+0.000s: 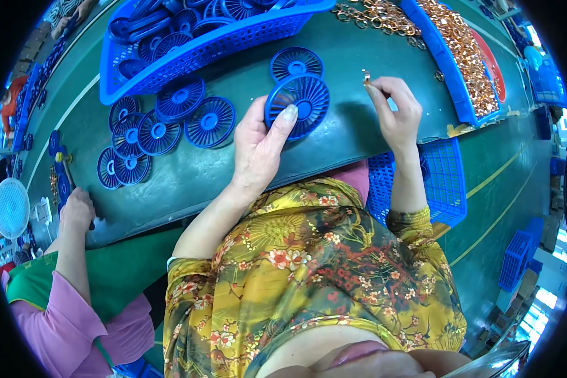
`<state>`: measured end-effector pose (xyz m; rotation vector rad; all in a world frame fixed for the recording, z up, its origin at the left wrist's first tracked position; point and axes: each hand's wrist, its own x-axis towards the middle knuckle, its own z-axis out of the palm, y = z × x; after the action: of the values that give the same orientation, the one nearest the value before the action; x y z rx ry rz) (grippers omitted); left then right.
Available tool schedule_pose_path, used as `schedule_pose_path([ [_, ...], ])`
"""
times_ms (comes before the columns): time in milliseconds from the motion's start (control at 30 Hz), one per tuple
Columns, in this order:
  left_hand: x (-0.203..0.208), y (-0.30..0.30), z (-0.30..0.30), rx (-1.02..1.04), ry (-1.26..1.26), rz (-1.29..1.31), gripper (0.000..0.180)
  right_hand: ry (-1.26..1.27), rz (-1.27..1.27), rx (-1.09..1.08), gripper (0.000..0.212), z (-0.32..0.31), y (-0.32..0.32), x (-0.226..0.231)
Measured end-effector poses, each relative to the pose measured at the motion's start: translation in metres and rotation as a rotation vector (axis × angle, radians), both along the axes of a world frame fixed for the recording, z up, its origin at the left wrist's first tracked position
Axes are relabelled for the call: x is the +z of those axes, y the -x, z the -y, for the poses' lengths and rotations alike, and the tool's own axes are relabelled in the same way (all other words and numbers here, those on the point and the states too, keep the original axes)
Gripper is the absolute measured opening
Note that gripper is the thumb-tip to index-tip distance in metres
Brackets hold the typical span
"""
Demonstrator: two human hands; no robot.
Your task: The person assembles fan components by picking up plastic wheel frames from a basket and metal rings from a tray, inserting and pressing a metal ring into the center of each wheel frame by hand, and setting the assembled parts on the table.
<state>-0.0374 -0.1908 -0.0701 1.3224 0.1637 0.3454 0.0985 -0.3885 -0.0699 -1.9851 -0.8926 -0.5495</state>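
My left hand is closed round the lower left rim of a blue slotted plastic fan grille, thumb across its face, above the front of the green table. Behind it another blue round grille shows. Off to the right, my right hand pinches a small copper-coloured metal clip between thumb and fingertip, apart from the grille. Several more blue grilles lie in a loose, overlapping group to the left.
A large blue basket heaped with grilles stands at the back left. Far right, a blue tray brims with copper-coloured pieces; more lie loose beside it. Below the table's edge sits a blue crate. At left, a co-worker's hand grips a tool.
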Motion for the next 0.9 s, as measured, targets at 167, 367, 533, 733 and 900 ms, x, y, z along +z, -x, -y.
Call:
schedule_pose_path([
  [167,0.003,-0.001,0.003,-0.013,0.046,-0.062,0.035,-0.044,0.157,0.149,0.016,-0.025,0.036,0.009],
  [367,-0.009,0.000,0.001,-0.032,0.039,-0.043,0.035,0.066,0.321,0.242,0.021,-0.047,0.051,0.016],
  [533,-0.008,0.004,0.004,0.086,-0.171,0.043,0.031,0.257,0.241,0.242,0.016,-0.056,0.057,0.020],
  [733,-0.009,0.007,0.003,0.072,-0.266,-0.039,0.030,0.268,0.105,0.234,0.020,-0.059,0.061,0.015],
  [900,-0.009,0.008,0.001,0.016,-0.113,0.007,0.036,0.116,0.032,0.100,0.036,-0.056,0.067,0.018],
])
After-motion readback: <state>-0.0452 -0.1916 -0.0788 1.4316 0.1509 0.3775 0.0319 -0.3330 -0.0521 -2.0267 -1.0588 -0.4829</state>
